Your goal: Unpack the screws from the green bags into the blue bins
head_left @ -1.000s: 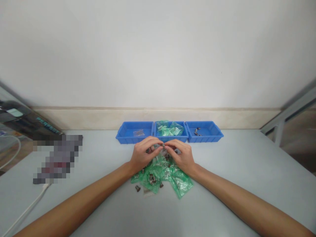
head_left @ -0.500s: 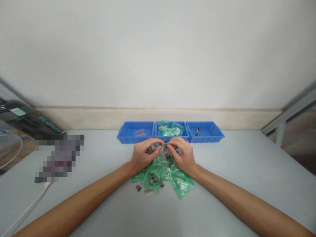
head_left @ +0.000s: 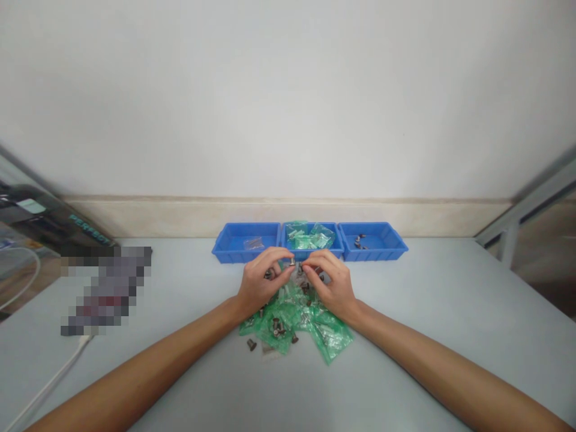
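Observation:
My left hand (head_left: 265,277) pinches a short metal screw (head_left: 292,261) with a flat, wide head between thumb and fingertips. Close beside it, my right hand (head_left: 330,276) has its thumb and index finger pressed together; what they hold, if anything, is too small to make out. Both hands hover over a pile of green plastic bags (head_left: 330,336) with loose screws (head_left: 278,327) scattered on and among them. One screw (head_left: 251,345) lies apart on the table at the pile's near left, by a small clear bag (head_left: 271,353).
Behind the hands stand three blue trays: the left tray (head_left: 231,237) holds a small clear packet, the middle tray (head_left: 315,254) green bags, the right tray (head_left: 382,240) a few screws. A blurred-out dark object (head_left: 112,288) with a white cable (head_left: 54,378) lies at left.
My left fingertips have drawn slightly apart from the right ones, and the screw in them now shows upright. The view has shifted a little; the pile looks the same.

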Demonstrator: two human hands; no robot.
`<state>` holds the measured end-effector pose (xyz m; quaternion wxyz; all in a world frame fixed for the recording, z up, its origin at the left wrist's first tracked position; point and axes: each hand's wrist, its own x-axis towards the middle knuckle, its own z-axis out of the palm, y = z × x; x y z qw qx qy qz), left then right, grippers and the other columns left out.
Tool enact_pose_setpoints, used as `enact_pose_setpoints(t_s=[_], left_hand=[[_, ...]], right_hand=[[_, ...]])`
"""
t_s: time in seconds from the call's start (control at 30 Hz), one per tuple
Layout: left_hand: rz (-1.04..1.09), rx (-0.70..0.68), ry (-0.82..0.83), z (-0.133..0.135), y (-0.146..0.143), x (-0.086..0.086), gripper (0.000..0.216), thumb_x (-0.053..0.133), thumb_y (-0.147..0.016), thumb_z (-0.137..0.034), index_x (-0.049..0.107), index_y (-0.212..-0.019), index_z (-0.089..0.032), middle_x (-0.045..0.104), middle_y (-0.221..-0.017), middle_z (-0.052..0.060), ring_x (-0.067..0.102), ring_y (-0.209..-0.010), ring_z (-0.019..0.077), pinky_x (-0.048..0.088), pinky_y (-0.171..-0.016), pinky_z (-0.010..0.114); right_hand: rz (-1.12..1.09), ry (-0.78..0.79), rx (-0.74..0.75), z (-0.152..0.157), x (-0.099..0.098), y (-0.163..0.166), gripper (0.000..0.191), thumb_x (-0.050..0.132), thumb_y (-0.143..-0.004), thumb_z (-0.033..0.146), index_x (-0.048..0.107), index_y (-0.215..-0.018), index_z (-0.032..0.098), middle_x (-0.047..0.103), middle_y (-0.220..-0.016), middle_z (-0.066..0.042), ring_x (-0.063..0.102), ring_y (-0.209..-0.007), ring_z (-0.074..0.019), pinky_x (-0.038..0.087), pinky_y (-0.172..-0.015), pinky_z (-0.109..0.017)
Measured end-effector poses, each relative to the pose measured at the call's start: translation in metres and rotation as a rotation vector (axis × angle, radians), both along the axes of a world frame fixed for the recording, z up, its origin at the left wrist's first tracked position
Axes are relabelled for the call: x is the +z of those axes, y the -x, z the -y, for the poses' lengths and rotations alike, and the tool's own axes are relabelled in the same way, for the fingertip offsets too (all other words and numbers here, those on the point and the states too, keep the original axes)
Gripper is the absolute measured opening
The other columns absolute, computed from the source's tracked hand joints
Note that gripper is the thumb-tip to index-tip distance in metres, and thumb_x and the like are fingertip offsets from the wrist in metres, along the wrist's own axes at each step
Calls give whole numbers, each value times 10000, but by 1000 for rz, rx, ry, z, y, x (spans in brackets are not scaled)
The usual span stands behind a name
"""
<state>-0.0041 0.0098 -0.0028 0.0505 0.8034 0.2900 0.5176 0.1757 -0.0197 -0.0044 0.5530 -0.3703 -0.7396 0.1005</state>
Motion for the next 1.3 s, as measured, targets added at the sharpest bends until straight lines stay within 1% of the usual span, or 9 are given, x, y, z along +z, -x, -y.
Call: enact_pose_setpoints(t_s=[0.23,0.37,0.5,0.63,0.77,0.93,1.03,1.17,1.3], left_hand=[[0,-32,-4,0,0,1,109,641,-864,-242,648,-940,-165,692,-912,48,531,-490,52,493,-552,194],[-8,-42,-2,-1,1,0,142,648,-864,-280,656,-948,-166,689,-923,51,528,-496,51,501,-565,200],[6,-27,-6,-1,0,-2,186,669,-847,-313,640,-951,-162,692,-849,29,536,-494,59,507,-566,203],[12,-19,9,0,0,-1,217,671,-838,-362,638,-899,-157,697,-790,17,536,-479,61,498,-540,192],[-13,-49,27,2,-1,2,164,640,-868,-323,649,-839,-162,715,-772,21,610,-569,85,500,-555,180],[-30,-98,-1,3,0,5,118,622,-884,-276,675,-870,-171,739,-800,33,677,-682,119,543,-640,204],[-42,-82,-12,2,1,4,142,598,-900,-280,688,-881,-173,747,-810,41,696,-731,137,554,-678,223],[-40,-5,12,2,1,3,182,578,-911,-320,689,-903,-175,753,-790,28,673,-620,112,538,-609,197],[-26,29,32,2,1,1,215,579,-908,-362,681,-907,-173,748,-738,3,639,-518,86,516,-547,167]], right_hand=[[0,-17,8,0,-1,0,112,552,-903,169,651,-858,193,640,-839,-54,609,-792,-176,509,-707,-307],[3,-24,10,-1,-2,0,102,561,-899,159,651,-860,185,639,-841,-57,609,-793,-173,507,-709,-302],[7,-5,9,-1,-2,0,113,550,-906,171,653,-862,189,639,-841,-55,607,-779,-172,507,-684,-300],[13,-2,16,0,-1,0,114,542,-910,171,648,-874,193,636,-842,-53,605,-775,-169,508,-669,-296],[9,2,11,2,1,0,119,535,-909,164,649,-881,187,640,-849,-62,609,-788,-174,512,-689,-307],[14,15,5,2,3,1,129,523,-915,171,650,-899,189,648,-850,-65,613,-791,-180,512,-693,-313],[3,4,21,2,1,1,123,526,-912,156,647,-913,179,648,-845,-68,612,-814,-183,510,-716,-313],[15,31,24,1,-2,0,120,533,-911,159,641,-956,185,646,-858,-59,605,-776,-170,513,-688,-295],[42,8,21,0,-3,0,145,556,-903,158,637,-1020,185,654,-864,-57,605,-761,-169,518,-686,-300]])
